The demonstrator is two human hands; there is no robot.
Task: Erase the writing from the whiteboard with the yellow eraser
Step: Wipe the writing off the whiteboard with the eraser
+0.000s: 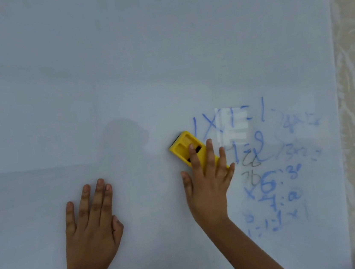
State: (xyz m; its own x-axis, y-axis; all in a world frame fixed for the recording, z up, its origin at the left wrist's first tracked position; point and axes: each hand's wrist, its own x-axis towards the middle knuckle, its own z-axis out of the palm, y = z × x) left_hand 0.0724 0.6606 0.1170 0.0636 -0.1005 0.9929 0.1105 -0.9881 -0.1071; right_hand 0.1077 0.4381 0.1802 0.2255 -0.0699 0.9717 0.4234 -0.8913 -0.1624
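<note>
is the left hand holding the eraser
No, the left hand lies flat and empty on the whiteboard, while the right hand presses the yellow eraser to it.

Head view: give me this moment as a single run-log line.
right hand: pressing yellow eraser on whiteboard | left hand: flat on board | blue writing: remains right of eraser, partly smeared

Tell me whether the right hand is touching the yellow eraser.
Touching. The head view shows the right hand with its fingers laid flat across the yellow eraser, pressing it against the whiteboard beside the blue writing.
</note>
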